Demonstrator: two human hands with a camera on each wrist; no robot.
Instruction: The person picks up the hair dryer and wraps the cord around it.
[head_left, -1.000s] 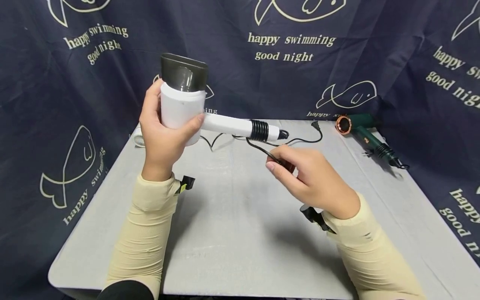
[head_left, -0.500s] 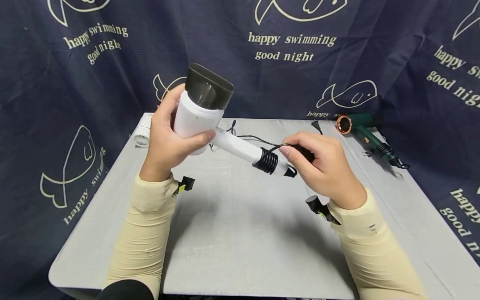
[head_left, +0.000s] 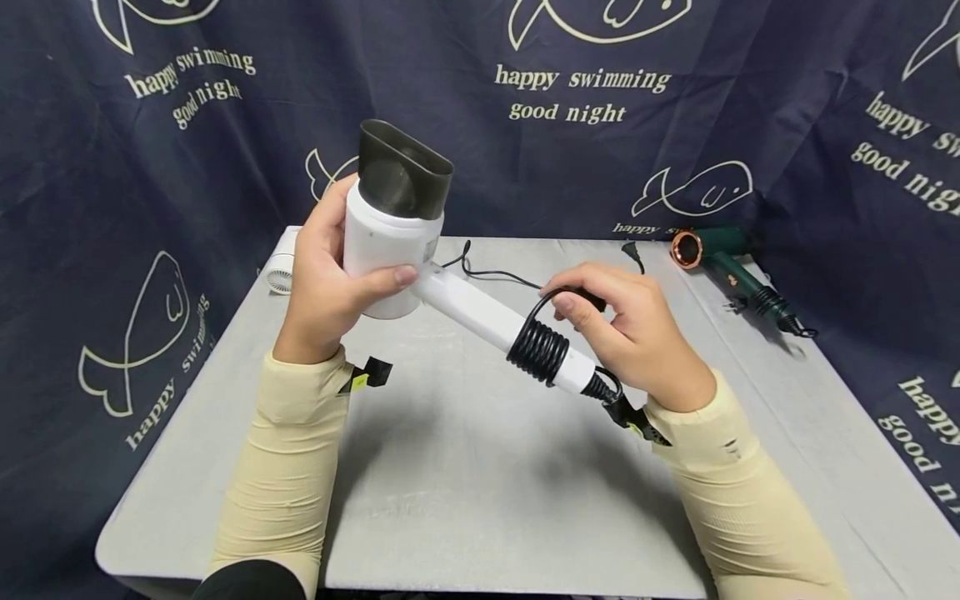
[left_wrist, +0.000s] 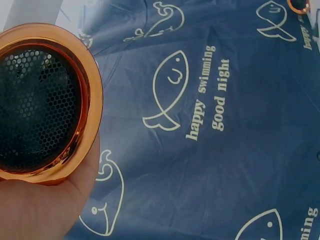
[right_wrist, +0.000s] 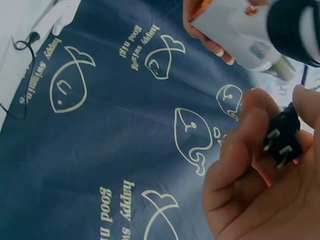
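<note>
My left hand [head_left: 322, 283] grips the barrel of a white hair dryer [head_left: 386, 250], held above the table with its smoky nozzle [head_left: 405, 171] pointing up. In the left wrist view, the dryer's copper-rimmed grille [left_wrist: 93, 100] faces the camera. Its handle slants down to the right, and a black cord [head_left: 538, 352] is coiled round the lower part. The right hand [head_left: 637, 333] pinches the loose end of that cord beside the coil. Among the right fingers, the right wrist view shows a black two-pin plug [right_wrist: 283, 137].
A second white hair dryer [head_left: 281, 268] lies at the table's back left corner. Its black cord [head_left: 495, 273] seems to run rightward, towards a plug [head_left: 633, 252] at the back. At the back right lies a green hair dryer [head_left: 731, 262]. Dark printed cloth [head_left: 465, 167] hangs behind.
The dryer has tilted, its handle swinging down to the right. My right hand moved up and right, then slightly back left. The cord's loose length is shorter beside the coil.
</note>
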